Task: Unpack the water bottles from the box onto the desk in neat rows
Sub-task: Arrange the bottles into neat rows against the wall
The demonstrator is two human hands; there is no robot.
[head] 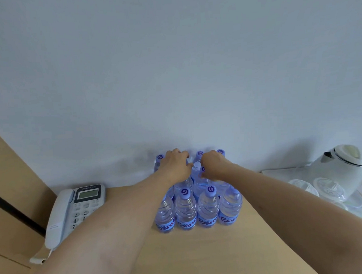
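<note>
left hand [175,162]: fingers curled over the top of a back-row bottle | right hand [213,164]: fingers curled round the cap of a bottle just beside it | clear plastic water bottles with lilac caps [208,207]: upright in touching rows on the light wooden desk [213,254], against the wall, beneath both hands | grey corded telephone [75,209]: left | white electric kettle [343,166]: right

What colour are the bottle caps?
Light purple-blue, each bottle cap bearing a darker swirl; head view.

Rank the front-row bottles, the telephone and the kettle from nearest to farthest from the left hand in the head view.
From the left hand:
1. Front-row bottles, just below it at centre.
2. Telephone, on the desk's left.
3. Kettle, far right.
</note>
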